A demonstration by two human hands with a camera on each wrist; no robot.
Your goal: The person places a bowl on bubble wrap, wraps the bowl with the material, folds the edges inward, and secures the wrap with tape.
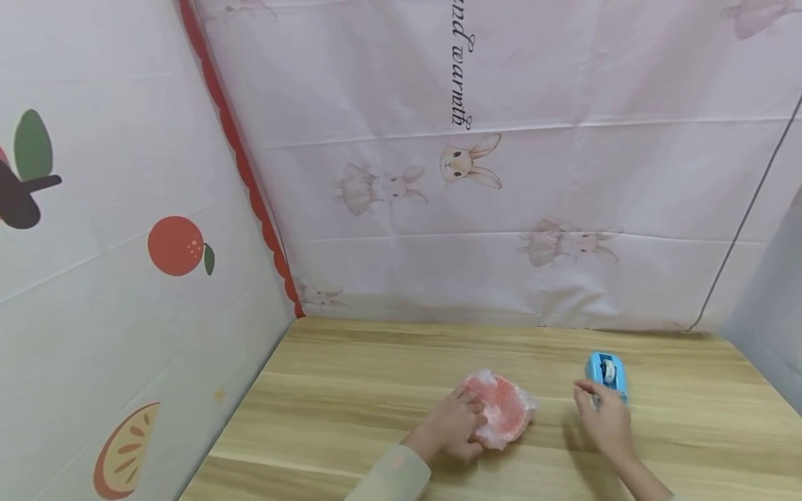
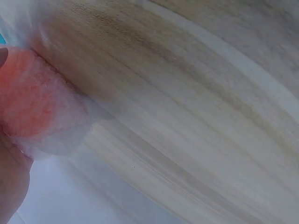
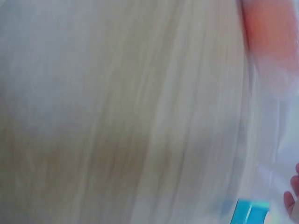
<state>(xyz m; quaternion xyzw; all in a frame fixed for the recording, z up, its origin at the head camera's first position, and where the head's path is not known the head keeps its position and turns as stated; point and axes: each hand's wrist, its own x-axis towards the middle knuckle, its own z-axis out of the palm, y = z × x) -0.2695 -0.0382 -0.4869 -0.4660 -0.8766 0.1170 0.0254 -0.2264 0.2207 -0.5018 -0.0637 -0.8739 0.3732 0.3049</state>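
A round pink bundle in crinkled clear wrap (image 1: pixel 506 410) lies on the wooden table; its contents cannot be told exactly. My left hand (image 1: pixel 456 423) holds its left side, fingers over the top and thumb at the near edge. In the left wrist view the wrapped pink bundle (image 2: pixel 32 98) shows at the left edge beside part of the hand (image 2: pixel 13 179). My right hand (image 1: pixel 606 423) is just in front of a blue tape dispenser (image 1: pixel 615 369) with a white roll, fingers loosely bent. I see nothing between them. In the right wrist view only some fingertips (image 3: pixel 294 191) show.
The light wooden tabletop (image 1: pixel 351 390) runs back to a pale rabbit-print cloth (image 1: pixel 401 271). On the left rises a white fruit-print sheet (image 1: pixel 238 327) with a red scalloped border. The tape dispenser stands to the right of the pink bundle.
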